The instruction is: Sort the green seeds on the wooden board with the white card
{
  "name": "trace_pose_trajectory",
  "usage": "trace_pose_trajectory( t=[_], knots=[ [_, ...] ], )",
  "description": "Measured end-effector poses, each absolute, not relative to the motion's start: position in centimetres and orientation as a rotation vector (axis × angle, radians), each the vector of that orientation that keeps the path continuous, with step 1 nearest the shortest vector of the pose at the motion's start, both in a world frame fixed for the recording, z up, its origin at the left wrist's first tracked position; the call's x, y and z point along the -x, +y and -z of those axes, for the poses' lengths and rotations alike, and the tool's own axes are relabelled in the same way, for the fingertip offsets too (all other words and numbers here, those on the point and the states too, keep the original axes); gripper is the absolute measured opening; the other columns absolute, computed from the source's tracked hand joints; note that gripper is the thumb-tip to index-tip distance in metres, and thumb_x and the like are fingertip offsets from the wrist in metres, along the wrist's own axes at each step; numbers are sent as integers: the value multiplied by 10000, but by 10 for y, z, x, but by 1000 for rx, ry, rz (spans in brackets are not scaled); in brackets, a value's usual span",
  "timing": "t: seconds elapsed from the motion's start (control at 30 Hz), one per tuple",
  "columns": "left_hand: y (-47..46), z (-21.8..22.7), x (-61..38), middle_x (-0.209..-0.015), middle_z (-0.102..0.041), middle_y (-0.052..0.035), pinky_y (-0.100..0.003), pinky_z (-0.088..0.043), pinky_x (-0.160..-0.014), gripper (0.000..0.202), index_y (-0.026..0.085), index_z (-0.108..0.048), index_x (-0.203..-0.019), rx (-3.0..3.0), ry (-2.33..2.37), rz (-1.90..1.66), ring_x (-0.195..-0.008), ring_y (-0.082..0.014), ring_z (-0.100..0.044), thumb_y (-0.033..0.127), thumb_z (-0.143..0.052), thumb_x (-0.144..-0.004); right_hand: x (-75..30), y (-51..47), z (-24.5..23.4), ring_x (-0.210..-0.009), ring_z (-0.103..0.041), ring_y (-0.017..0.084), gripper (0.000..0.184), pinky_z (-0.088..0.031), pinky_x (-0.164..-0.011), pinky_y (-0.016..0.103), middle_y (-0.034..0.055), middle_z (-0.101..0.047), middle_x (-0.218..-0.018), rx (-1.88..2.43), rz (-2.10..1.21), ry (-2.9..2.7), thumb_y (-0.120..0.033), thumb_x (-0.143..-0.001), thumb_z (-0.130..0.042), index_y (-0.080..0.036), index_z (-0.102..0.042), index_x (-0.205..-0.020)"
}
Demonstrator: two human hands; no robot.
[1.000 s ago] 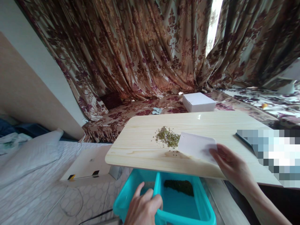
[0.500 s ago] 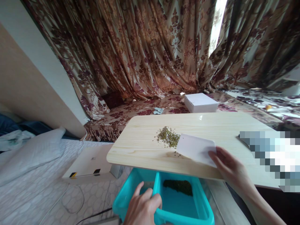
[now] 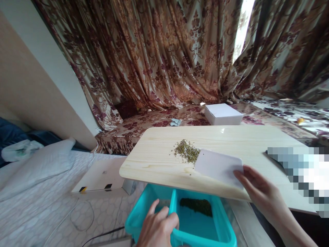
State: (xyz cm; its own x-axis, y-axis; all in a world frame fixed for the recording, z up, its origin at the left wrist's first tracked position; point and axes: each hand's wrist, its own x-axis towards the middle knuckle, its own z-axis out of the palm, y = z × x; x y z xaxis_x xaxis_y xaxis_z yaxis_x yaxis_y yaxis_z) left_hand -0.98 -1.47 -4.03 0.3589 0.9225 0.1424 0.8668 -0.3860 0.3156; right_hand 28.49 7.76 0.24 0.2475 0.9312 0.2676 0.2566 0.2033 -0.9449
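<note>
My right hand (image 3: 259,193) is closed on the right end of a white flat scraper card (image 3: 218,166) that lies on a pale wooden board (image 3: 154,161). The card's left edge touches a small heap of green seeds (image 3: 187,151) near the board's middle. Below the board's front edge, my left hand (image 3: 157,228) grips the inner divider of a turquoise plastic bin (image 3: 223,235). The bin's right compartment holds a dark pile of the same green seeds (image 3: 196,206).
A white box (image 3: 223,114) sits behind the board on patterned fabric, before heavy floral curtains (image 3: 164,51). A flat white box (image 3: 99,176) and a cable lie on the quilted bed at left. A blurred patch covers the board's right end.
The view has drifted slightly. The card has edged a little toward the seed heap; a few loose seeds by its lower corner are gathered in. My left hand stays on the bin.
</note>
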Motion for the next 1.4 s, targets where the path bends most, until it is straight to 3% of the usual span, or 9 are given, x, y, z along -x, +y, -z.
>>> trace_pose_trajectory(
  t=[0.2,0.57,0.77,1.0,1.4],
  knots=[
    [-14,42,12,-673,-489,80,-521,-354,-1039,370,243,-561,-707,-2435,1599,-412,-662,-170,-602,324,-883,-544,-281,101,1,-645,-716,215,246,-581,-564,279,30,-745,-716,1279,-596,-1310,-464,-689,-664,-244,-646,-800],
    [-16,36,9,-724,-557,55,-564,-354,-1021,389,233,-576,-741,-2411,1601,-365,-716,-193,-627,376,-889,-561,-277,109,9,-666,-706,203,319,-574,-581,272,51,-737,-740,1247,-616,-1365,-533,-722,-646,-227,-630,-815],
    [-17,33,7,-711,-541,62,-560,-353,-1028,369,233,-564,-723,-2402,1626,-398,-711,-187,-624,358,-875,-570,-276,107,7,-685,-705,209,373,-581,-621,291,61,-738,-757,1215,-654,-1361,-581,-693,-665,-226,-625,-798],
    [-18,32,6,-701,-522,65,-594,-351,-1022,423,230,-560,-720,-2371,1617,-440,-737,-200,-628,456,-878,-557,-274,106,7,-682,-705,210,369,-576,-606,273,57,-735,-742,1208,-678,-1372,-576,-690,-674,-229,-626,-806],
    [-17,17,-1,-692,-558,48,-584,-368,-1009,406,217,-582,-685,-2335,1694,-354,-721,-201,-629,408,-899,-519,-266,91,7,-716,-707,227,368,-583,-629,269,57,-750,-757,1219,-803,-1362,-561,-645,-721,-227,-669,-790]
  ],
)
